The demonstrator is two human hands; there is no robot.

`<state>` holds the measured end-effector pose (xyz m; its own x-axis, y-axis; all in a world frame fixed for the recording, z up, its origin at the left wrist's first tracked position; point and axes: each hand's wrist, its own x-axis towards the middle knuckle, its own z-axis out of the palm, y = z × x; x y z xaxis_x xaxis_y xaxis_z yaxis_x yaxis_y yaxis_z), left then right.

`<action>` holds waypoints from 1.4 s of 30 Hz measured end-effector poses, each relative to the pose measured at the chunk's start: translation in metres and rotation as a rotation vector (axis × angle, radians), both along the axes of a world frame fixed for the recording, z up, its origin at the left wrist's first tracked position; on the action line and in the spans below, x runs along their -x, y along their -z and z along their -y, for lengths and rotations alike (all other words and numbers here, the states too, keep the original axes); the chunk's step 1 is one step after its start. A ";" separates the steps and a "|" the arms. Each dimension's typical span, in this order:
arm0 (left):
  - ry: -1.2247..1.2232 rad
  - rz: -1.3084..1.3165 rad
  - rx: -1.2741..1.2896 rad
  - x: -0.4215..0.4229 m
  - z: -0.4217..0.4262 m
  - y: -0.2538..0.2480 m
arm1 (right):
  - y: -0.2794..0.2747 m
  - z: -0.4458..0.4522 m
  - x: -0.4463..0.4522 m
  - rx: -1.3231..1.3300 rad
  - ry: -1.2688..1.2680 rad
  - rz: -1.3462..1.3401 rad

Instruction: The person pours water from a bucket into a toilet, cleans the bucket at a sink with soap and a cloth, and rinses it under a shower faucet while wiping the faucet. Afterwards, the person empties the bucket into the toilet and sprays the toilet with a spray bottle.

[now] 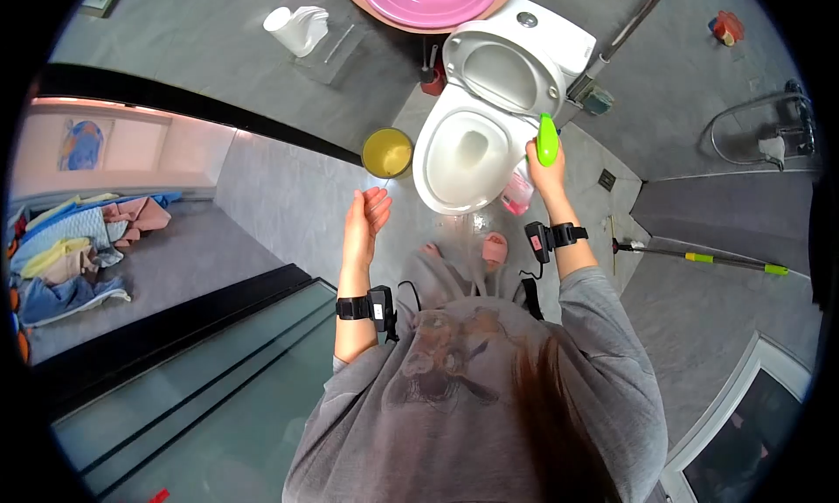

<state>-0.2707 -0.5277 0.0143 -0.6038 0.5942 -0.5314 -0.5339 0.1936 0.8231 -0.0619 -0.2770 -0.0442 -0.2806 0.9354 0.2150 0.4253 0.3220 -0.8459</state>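
My right hand (548,173) is closed around a bright green, rounded, elongated object (548,141) beside the right rim of the toilet bowl. Its exact kind I cannot make out. The white toilet (434,175) has its lid (502,73) and seat raised, and the bowl is exposed. To the left of the toilet, my left hand (365,219) hangs in the air with fingers apart and nothing in it. Just beyond that hand stands a yellow bin (387,153). A pink and clear container (517,194) is on the floor below my right hand, partly hidden by the toilet.
A pink basin (428,0) is behind the toilet on the left. Tissue (306,29) sits at the wall. A long-handled tool (699,256) lies at right, below a shower hose (725,140). Clothes (70,249) are piled beyond the black door frame (192,110).
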 end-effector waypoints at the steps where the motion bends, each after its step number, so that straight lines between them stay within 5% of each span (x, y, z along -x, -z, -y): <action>1: -0.002 0.001 0.001 0.009 0.000 -0.001 | -0.003 0.001 0.005 0.039 0.025 0.095; 6: 0.106 -0.005 -0.044 0.064 -0.006 0.008 | -0.001 0.005 0.023 -0.081 0.158 0.019; 12: 0.299 0.001 -0.072 0.134 -0.004 0.012 | -0.014 0.039 0.055 0.183 0.331 0.134; 16: 0.394 0.027 -0.055 0.169 -0.006 0.012 | -0.008 0.048 0.062 0.130 0.454 0.021; 22: 0.451 0.059 -0.077 0.193 -0.004 0.024 | -0.019 0.053 0.077 -0.068 0.585 0.243; 29: 0.451 0.004 -0.027 0.222 0.015 0.022 | -0.026 0.048 0.082 0.051 0.479 -0.049; 35: 0.396 -0.025 -0.007 0.242 0.029 0.019 | -0.042 0.044 0.100 0.003 0.487 0.195; 42: 0.373 0.012 -0.034 0.251 0.033 0.019 | -0.043 0.041 0.112 -0.128 0.398 0.127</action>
<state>-0.5219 -0.5608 -0.0048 -0.3364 0.7893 -0.5136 -0.4417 0.3494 0.8263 -0.1740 -0.3183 -0.0011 0.0646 0.9442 0.3229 0.6353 0.2106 -0.7430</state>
